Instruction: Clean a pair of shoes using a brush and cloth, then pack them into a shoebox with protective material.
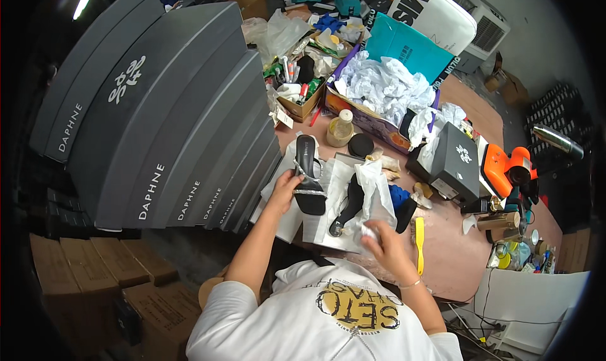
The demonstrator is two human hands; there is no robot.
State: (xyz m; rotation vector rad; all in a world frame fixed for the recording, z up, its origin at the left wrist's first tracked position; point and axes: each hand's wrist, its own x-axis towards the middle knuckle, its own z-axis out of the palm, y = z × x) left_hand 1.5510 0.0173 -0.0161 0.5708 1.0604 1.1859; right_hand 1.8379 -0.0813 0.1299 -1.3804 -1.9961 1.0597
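My left hand (284, 192) grips a black sandal (310, 201) by its side, with the open footbed facing up and a glittering strap across it. Beneath and beside it lies white wrapping paper (322, 230). To the right, the other black sandal (351, 203) rests on that paper, partly covered by a loose white sheet (377, 183). My right hand (388, 250) is closed around a small white wad (366, 233), probably paper or cloth, near that sandal's toe end. The fingers hide part of the wad.
A tall stack of dark grey shoeboxes (170, 121) rises on the left. Behind the sandals stand a bottle of yellowish liquid (341, 129), a black round lid (361, 145) and a box of crumpled paper (385, 86). A yellow brush (419, 244) and an orange tool (505, 165) lie rightward.
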